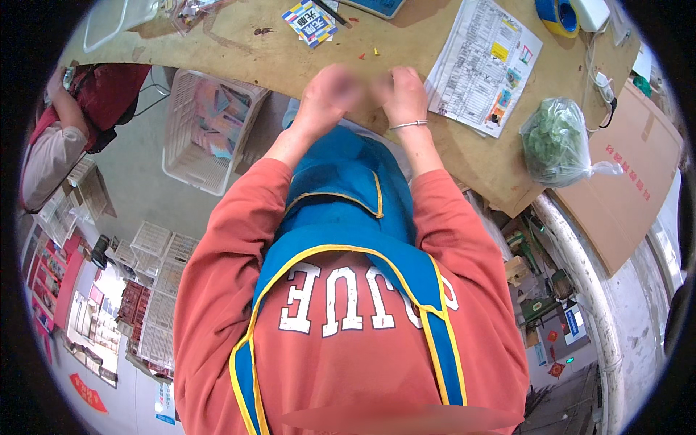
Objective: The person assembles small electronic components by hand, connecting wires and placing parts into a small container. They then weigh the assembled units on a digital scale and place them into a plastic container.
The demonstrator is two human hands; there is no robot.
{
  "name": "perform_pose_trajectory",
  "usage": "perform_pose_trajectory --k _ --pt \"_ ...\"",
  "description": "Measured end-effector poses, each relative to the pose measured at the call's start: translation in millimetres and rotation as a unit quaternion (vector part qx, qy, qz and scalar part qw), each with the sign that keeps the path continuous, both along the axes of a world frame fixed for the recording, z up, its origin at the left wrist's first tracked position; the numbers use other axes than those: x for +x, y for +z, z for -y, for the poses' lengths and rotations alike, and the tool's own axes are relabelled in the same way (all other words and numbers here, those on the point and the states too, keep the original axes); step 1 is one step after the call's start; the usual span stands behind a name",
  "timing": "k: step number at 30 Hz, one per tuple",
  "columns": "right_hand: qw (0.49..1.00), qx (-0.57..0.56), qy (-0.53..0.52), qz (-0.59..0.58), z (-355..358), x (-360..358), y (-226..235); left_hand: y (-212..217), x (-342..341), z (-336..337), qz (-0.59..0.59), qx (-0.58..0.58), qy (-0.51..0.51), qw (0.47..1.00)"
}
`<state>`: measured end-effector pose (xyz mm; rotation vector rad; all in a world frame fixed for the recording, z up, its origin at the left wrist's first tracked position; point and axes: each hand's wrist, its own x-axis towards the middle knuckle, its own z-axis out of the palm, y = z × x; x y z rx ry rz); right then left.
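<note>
Both hands are raised over the near edge of the wooden table, close together with a small gap between them. My left hand [328,100] has its fingers curled in, and a blurred patch covers the fingertips. My right hand [406,98], with a silver bangle [409,125] at the wrist, is also closed, its fingertips turned toward the left hand. Whatever the two hands hold is smeared and cannot be made out. Just beyond them on the tabletop lie a small yellow piece [376,51] and a small red piece [362,56].
The table [239,43] bears a colourful card [310,23], a dark pen [333,13], printed sheets [475,65], a tape roll [558,16] and a bag of greens [554,141]. A white basket [177,138] with colourful packets stands left. A person's arm [61,145] shows far left; cardboard [616,181] leans right.
</note>
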<state>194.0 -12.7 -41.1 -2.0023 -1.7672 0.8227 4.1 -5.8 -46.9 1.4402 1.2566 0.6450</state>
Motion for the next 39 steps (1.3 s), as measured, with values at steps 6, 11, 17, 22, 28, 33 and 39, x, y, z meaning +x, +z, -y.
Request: perform_pose_trajectory --k 6,11,17,22,28,33,39 --pt "0.999 -0.039 0.016 0.024 -3.0 -3.1 0.9 -2.7 -3.3 -1.3 0.001 0.025 -0.009 1.000" --pt "0.996 -0.045 0.028 0.078 -5.8 -8.0 -6.8 -6.9 -4.9 -1.1 0.012 0.015 0.007 1.000" --pt "0.996 -0.031 -0.017 -0.088 -10.9 -13.2 15.0 -3.6 -4.5 -1.3 0.002 0.016 0.017 1.000" --pt "0.923 -0.088 -0.101 -0.361 -7.1 -27.2 43.0 -2.5 -4.0 -9.7 -0.050 0.015 -0.011 0.999" --pt "0.989 0.002 -0.082 -0.120 -39.8 -5.7 0.8 -3.2 -8.9 -13.4 -0.024 0.073 0.003 0.997" --pt "0.996 0.014 0.024 0.083 -50.7 -11.1 -27.8 -5.1 -17.9 -11.1 -0.025 0.063 0.016 0.998" --pt "0.988 -0.007 0.051 0.145 -53.7 -19.5 -27.6 -8.9 -24.3 -10.0 -0.022 0.059 0.029 0.998"
